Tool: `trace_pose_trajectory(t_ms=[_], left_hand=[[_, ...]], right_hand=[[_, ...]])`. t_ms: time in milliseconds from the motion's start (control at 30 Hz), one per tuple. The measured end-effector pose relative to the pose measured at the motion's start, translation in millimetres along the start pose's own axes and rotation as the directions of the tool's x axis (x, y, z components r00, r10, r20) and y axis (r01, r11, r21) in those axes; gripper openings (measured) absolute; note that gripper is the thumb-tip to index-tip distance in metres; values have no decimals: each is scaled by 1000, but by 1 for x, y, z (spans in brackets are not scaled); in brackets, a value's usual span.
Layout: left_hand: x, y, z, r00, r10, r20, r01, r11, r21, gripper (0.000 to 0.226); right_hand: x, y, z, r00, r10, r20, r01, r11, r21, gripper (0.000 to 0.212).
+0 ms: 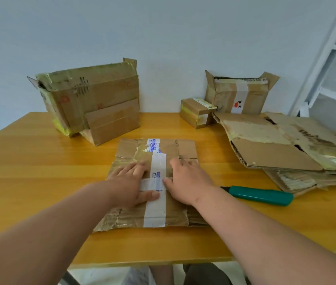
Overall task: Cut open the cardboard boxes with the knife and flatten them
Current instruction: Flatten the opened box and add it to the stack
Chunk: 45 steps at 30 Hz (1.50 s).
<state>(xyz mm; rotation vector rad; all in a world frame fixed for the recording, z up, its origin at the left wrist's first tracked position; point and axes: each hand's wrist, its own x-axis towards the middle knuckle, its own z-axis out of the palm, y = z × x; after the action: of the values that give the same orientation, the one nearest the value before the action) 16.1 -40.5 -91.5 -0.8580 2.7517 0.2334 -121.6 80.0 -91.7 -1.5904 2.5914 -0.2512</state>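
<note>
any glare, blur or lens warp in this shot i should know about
Head view: wide-angle warp bows the table edges and tilts the white shelf frame; soft, even light, only faint shadows; a mild sheen on the tabletop and on the white tape of the flattened box; both forearms look stretched near the frame's bottom; slightly soft overall.

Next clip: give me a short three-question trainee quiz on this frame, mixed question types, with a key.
1. True or false: the right hand grips the knife.
2. Where is the pile of flattened cardboard? A) table's right side B) table's left side C) floor
3. Fill in: both the left hand and the right press flat on the taped ____.

Key: 1 false, the knife lies on the table; 2 A; 3 box.
</note>
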Motion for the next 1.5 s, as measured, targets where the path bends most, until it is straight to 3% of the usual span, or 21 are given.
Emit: trace_pose_trajectory(t_ms=[100,200,267,333,467,567,700,967,1133,1300,1400,1500], left_hand=[[-7,6,4,990,-55,-130,63,996,62,88],[-17,16,2,965,-92,-244,122,986,113,74],[-25,20,1,971,-68,-230,92,991,95,73],[-35,18,-4,984,-31,-174,44,996,74,78],[-58,15,-14,999,4,45,-9,992,125,96],[-68,16,-14,998,17,58,-21,997,70,94],[-77,17,-10,998,57,34,-61,992,109,80],[-104,14,-28,992,77,-104,-57,982,178,66],[-125,7,-44,920,51,-389,54,966,253,65],[-137,20,-66,772,137,-620,49,961,273,49],[-136,35,-77,710,175,-682,33,959,281,51],[-122,56,-84,729,213,-650,-55,965,255,54]], right_hand=[[-14,8,-4,989,-44,139,41,999,23,57],[-25,8,-2,997,-43,62,47,997,-64,52],[-31,1,-3,999,-51,-4,50,994,-101,47],[-39,-4,-5,998,-58,22,59,994,-88,51],[-57,-2,-17,969,-41,242,45,999,-10,89],[-68,0,-16,944,-27,330,43,998,-43,104],[-77,-1,-10,953,-36,301,46,999,-26,99],[-90,-13,-31,990,-139,12,140,990,-31,48],[-97,-11,-56,965,-216,-151,212,976,-44,57],[-107,-3,-81,907,-237,-348,230,971,-62,58],[-110,9,-100,853,-245,-460,228,969,-95,59],[-115,34,-120,836,-228,-499,185,973,-135,63]])
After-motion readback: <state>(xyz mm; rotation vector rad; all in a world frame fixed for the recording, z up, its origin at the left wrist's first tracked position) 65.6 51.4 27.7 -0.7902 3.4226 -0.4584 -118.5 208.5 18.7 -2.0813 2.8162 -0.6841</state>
